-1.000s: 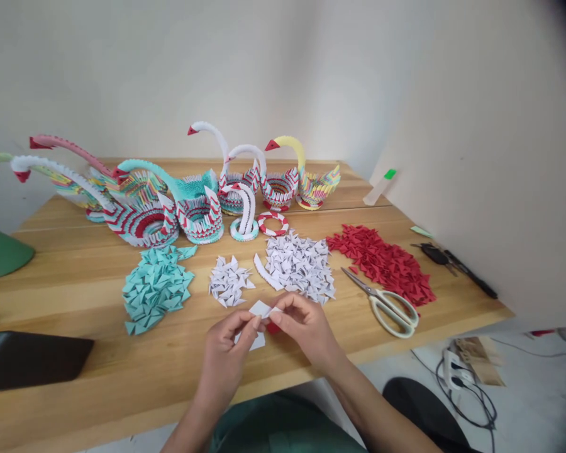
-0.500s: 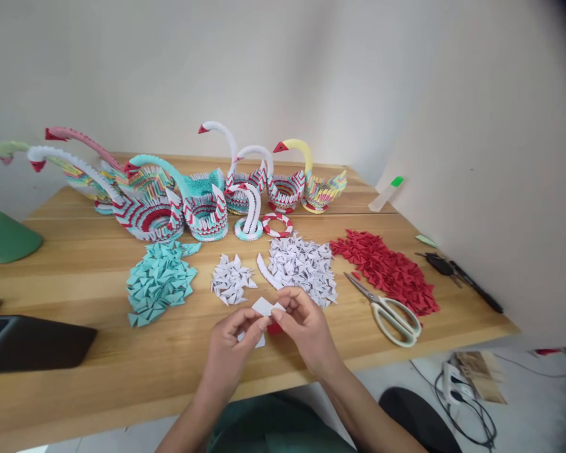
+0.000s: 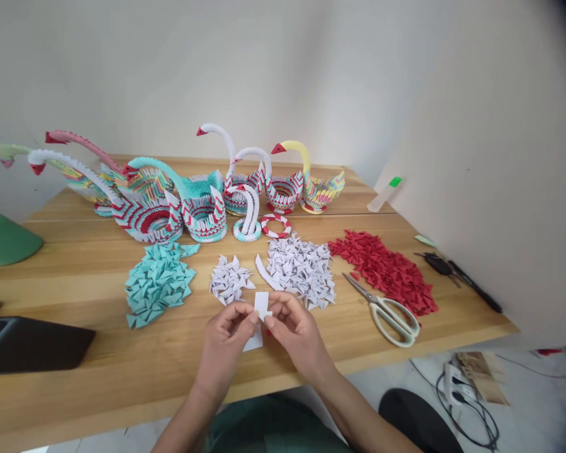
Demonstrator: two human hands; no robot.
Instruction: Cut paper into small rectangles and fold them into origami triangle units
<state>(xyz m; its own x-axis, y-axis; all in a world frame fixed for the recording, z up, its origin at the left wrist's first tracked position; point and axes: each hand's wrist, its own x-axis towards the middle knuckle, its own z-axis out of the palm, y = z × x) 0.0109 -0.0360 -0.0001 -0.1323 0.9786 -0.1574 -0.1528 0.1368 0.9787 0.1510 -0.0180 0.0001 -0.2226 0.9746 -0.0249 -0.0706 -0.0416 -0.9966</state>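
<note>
Between the fingertips of my left hand (image 3: 231, 333) and my right hand (image 3: 296, 330) is a small folded piece of white paper (image 3: 261, 303), pinched from both sides above the table's front. Both hands are closed on it. Another white paper piece (image 3: 253, 341) lies on the table below, partly behind my left fingers. A bit of red shows under my right fingers, too covered to name. Just beyond my hands lie a small pile of white folded triangles (image 3: 229, 281), a larger white pile (image 3: 304, 270) and a curved white strip of joined pieces (image 3: 265, 272).
Teal triangles (image 3: 158, 286) are heaped left, red triangles (image 3: 387, 270) right. Scissors (image 3: 391, 318) lie near the right edge. Several folded-paper swans (image 3: 205, 217) and a red-and-white ring (image 3: 276, 217) stand behind. A black box-like object (image 3: 38, 345) sits at left.
The white paper has turned between my fingers and now stands more upright. My hands have shifted slightly left and the view has moved a little.
</note>
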